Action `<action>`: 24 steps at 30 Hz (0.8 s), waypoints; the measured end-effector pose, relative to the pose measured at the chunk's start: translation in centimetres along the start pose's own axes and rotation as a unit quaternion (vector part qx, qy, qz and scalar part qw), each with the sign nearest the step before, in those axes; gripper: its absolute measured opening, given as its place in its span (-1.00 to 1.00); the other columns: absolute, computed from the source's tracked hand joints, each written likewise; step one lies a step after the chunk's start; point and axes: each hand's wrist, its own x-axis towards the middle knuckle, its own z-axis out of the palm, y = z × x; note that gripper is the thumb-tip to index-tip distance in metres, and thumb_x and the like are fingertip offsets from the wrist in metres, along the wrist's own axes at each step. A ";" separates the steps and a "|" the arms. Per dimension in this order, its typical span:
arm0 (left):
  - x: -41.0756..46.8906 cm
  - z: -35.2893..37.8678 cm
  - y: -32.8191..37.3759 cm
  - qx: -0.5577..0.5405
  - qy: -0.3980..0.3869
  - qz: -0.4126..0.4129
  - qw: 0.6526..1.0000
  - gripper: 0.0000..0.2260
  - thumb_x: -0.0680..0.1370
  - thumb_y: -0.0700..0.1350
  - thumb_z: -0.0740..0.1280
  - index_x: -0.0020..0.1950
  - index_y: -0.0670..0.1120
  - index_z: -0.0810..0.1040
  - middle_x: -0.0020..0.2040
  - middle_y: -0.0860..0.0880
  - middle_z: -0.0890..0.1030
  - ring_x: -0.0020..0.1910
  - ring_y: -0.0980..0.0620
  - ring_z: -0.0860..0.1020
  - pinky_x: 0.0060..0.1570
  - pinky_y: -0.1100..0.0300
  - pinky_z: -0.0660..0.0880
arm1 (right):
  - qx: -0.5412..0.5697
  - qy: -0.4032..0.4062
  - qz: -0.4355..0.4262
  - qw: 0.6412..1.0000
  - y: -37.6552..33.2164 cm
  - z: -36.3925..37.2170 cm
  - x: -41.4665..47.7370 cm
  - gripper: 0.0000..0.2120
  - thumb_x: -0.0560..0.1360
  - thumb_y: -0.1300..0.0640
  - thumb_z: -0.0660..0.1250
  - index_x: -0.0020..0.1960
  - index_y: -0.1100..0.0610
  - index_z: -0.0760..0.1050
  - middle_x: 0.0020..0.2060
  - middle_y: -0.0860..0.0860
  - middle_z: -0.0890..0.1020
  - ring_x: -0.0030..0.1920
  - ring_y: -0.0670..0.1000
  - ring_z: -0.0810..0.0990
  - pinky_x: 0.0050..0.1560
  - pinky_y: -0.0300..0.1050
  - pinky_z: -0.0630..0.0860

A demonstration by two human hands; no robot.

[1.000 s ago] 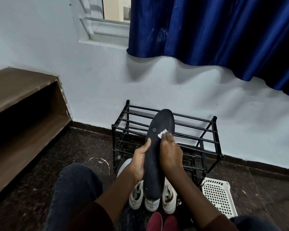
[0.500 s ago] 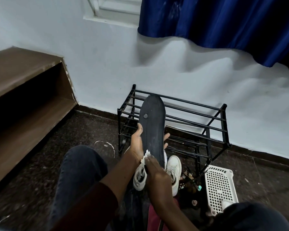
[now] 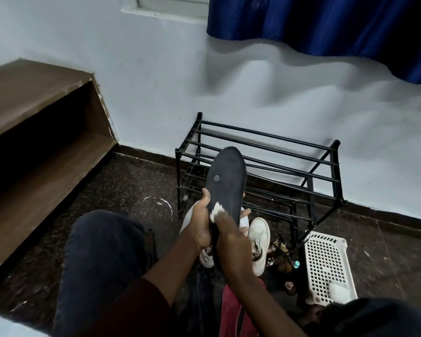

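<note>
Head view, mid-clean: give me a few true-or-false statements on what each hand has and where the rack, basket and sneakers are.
1. The left hand grips the black sole. True.
2. The right hand holds a white wipe against that sole. True.
3. The sole rests on the top rails of the black rack. False: it is held up in front of the rack.
4. The white basket hangs from the rack. False: it is on the floor, to the rack's right.
5. White sneakers sit on the floor beneath the hands. True.
</note>
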 end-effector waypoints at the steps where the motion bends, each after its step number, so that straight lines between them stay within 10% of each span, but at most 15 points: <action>1: -0.1 -0.7 0.2 -0.008 0.010 -0.002 1.000 -0.25 0.49 0.41 0.02 0.28 -0.20 0.48 0.23 -0.25 0.55 0.16 -0.22 0.56 0.21 -0.21 0.38 | 0.014 -0.004 -0.009 1.000 0.2 0.5 -2.0 -0.67 0.36 0.31 0.35 0.11 0.14 0.54 0.06 0.08 0.63 -0.05 0.05 0.66 -0.20 -0.16 0.59; 4: -0.5 -2.6 -0.2 -0.017 0.039 0.012 0.999 -0.22 0.47 0.42 0.03 0.31 -0.22 0.46 0.33 -0.27 0.45 0.26 -0.24 0.49 0.26 -0.18 0.33 | 0.013 -0.019 -0.041 0.999 1.1 1.6 -6.4 -0.49 0.08 0.41 0.49 0.03 0.20 0.61 0.03 0.08 0.66 -0.02 -0.01 0.66 -0.09 -0.28 0.53; 11: -1.7 -4.4 -2.5 0.031 0.058 -0.015 0.998 -0.29 0.48 0.38 0.09 0.42 -0.11 0.38 0.34 -0.20 0.47 0.30 -0.20 0.46 0.21 -0.08 0.43 | -0.051 -0.014 0.020 0.998 1.6 1.8 -1.2 -0.62 0.36 0.30 0.07 0.02 0.25 0.60 0.04 0.16 0.64 -0.27 0.16 0.67 -0.46 -0.05 0.58; 17: -2.9 -5.2 -2.5 0.051 0.074 0.030 0.995 -0.34 0.50 0.33 0.05 0.41 -0.09 0.40 0.31 -0.17 0.51 0.23 -0.10 0.53 0.07 0.09 0.55 | -0.041 -0.003 0.044 0.998 1.5 3.0 0.7 -0.75 0.38 0.37 0.29 0.04 0.26 0.57 0.09 0.15 0.61 -0.12 0.19 0.65 -0.31 -0.03 0.57; 24: -3.5 -7.6 -2.5 -0.034 0.068 -0.029 0.997 -0.16 0.45 0.45 0.02 0.44 -0.19 0.33 0.40 -0.28 0.37 0.33 -0.24 0.42 0.19 -0.24 0.41 | 0.050 -0.058 0.051 0.996 -0.8 3.3 -10.3 -0.65 0.20 0.36 0.28 -0.12 0.07 0.64 -0.14 -0.04 0.70 -0.26 -0.04 0.66 -0.30 -0.22 0.52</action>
